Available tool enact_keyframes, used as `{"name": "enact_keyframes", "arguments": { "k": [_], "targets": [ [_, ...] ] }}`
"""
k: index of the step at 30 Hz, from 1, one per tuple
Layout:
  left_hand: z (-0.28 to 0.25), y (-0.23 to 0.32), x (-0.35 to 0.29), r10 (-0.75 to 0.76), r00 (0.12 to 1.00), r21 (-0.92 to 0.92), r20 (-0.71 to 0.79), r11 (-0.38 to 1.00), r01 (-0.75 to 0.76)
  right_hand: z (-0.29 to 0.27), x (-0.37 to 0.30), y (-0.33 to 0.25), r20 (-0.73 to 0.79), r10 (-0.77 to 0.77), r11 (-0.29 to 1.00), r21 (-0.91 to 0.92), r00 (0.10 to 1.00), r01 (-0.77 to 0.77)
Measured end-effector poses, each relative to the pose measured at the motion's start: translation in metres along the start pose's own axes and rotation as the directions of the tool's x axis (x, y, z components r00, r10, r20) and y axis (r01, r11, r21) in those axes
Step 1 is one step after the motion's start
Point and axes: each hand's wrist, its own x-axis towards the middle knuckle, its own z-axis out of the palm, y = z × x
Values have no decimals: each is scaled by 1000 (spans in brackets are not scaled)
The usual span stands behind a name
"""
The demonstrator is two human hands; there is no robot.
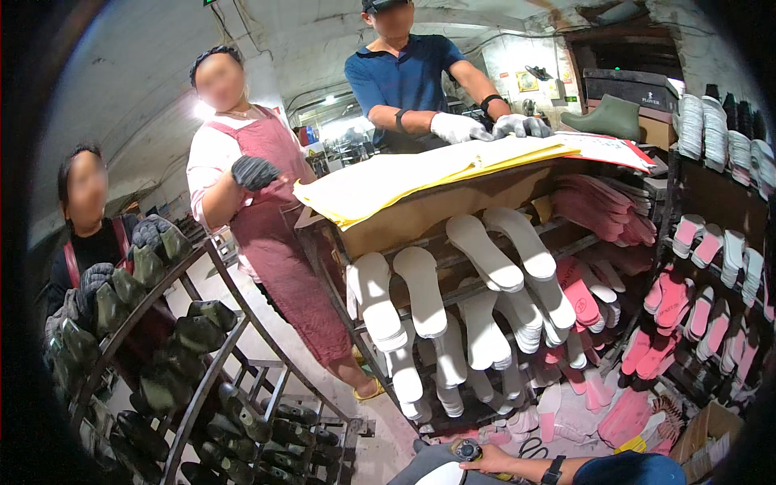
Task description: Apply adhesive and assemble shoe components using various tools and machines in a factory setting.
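A pale ceiling (pixel 137 77) is curving overhead. At the far left, a person (pixel 85 242) in dark clothing is standing behind a metal rack (pixel 212 384), whose tiers are carrying olive boots (pixel 109 311) and dark shoes (pixel 242 412). Next, a person in a red apron (pixel 263 242) is raising a dark-gloved hand (pixel 255 172). A person in a blue shirt (pixel 404 77) is resting white gloves (pixel 461 128) on yellow sheets (pixel 420 178), which are covering the top of a second rack (pixel 485 192); white insoles (pixel 420 295) are hanging in rows below.

At the lower edge, a round piece (pixel 466 448) is sitting by a grey thing (pixel 424 467). The wearer's right hand (pixel 491 459) is touching the round piece, its fingers bending, though whether they are gripping it cannot be told; the left hand's state cannot be told either. A watch (pixel 554 470) is circling the right wrist. Scissors (pixel 531 447) are lying just beyond it. Farther right, a green boot (pixel 605 120) is standing before a dark box (pixel 626 89), and shelves (pixel 703 194) are holding pink insoles (pixel 667 299).
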Motion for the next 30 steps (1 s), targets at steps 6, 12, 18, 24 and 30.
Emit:
{"name": "enact_keyframes", "arguments": {
  "k": [6, 12, 18, 24, 30],
  "targets": [
    [4, -1, -6, 61, 996, 46, -63, 997, -58, 4, 4, 13, -98, -79, 997, -13, 992, 78],
    [13, -18, -7, 88, 996, 109, -29, 990, -84, 5, -5, -3, -30, 1, 1000, -6, 1000, -2],
    [45, -37, 7, -104, 988, 1, -112, 995, 105, 8, -1, -7, -63, -15, 1000, -11, 998, 14],
    [29, -24, 12, -60, 997, -59, 58, 996, 63, -3, -13, -13, -111, -9, 977, 209, 994, 32],
    [47, -34, 8, -85, 996, -86, 39, 992, 88, 1, -8, -4, -97, -21, 956, 290, 995, 49]
  ]
}}
